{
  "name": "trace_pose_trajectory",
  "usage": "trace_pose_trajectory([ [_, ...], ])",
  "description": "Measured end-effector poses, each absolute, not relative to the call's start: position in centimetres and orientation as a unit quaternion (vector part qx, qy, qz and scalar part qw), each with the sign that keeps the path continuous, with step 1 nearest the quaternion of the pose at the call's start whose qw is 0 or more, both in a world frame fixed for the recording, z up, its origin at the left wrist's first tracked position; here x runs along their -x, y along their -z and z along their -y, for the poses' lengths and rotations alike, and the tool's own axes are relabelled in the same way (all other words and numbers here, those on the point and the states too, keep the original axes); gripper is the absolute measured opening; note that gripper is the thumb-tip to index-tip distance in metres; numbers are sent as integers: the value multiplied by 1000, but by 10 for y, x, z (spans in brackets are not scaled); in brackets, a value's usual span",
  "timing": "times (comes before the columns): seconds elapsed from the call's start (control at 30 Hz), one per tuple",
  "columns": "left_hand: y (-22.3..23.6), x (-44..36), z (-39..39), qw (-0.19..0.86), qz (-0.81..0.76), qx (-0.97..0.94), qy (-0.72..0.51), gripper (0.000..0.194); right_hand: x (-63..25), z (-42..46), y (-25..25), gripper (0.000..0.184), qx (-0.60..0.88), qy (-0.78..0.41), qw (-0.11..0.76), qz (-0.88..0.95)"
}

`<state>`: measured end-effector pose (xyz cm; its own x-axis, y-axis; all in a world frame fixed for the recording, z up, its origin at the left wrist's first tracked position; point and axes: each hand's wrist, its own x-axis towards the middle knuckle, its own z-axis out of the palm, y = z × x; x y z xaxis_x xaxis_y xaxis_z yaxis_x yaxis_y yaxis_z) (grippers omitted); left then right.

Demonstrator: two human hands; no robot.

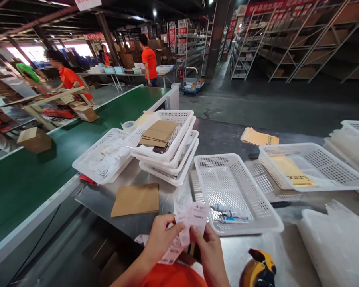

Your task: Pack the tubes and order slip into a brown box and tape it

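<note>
Both my hands hold small pink-and-white product boxes (194,219) printed "Aogo", above the near edge of the metal table (218,139). My left hand (160,237) grips them from the left with the fingers closed, and a pink slip (170,255) hangs under it. My right hand (208,247) pinches the right box from below. Just beyond the hands stands a white perforated basket (236,191) with a few small tubes (229,213) lying in its near end.
A brown envelope (136,199) lies left of the basket. Stacked white baskets (167,147) hold more envelopes and packets. Another basket (314,165) with a yellow envelope sits right, with plastic bags (338,243) nearby. A tape dispenser (259,271) lies close. A green conveyor (32,171) carries boxes; people in orange work behind.
</note>
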<state>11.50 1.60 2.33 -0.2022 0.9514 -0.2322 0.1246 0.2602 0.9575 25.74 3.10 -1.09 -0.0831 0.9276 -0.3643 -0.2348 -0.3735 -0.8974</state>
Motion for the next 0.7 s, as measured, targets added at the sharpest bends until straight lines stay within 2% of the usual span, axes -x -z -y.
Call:
trace_pose_trajectory([
  [0.27,-23,-94,-12,429,-659,-385,-484,32,-305,-60,19,53,591,-564,496,293],
  [0.53,-26,-93,-5,478,-589,-312,-572,69,-361,-75,66,52,621,-569,508,181],
  [0.63,-28,-97,-5,471,-595,-300,-578,76,-377,-88,83,48,636,-549,509,186],
  [0.7,-28,-98,-5,463,-603,-310,-570,87,-385,-106,95,46,651,-531,498,214],
])
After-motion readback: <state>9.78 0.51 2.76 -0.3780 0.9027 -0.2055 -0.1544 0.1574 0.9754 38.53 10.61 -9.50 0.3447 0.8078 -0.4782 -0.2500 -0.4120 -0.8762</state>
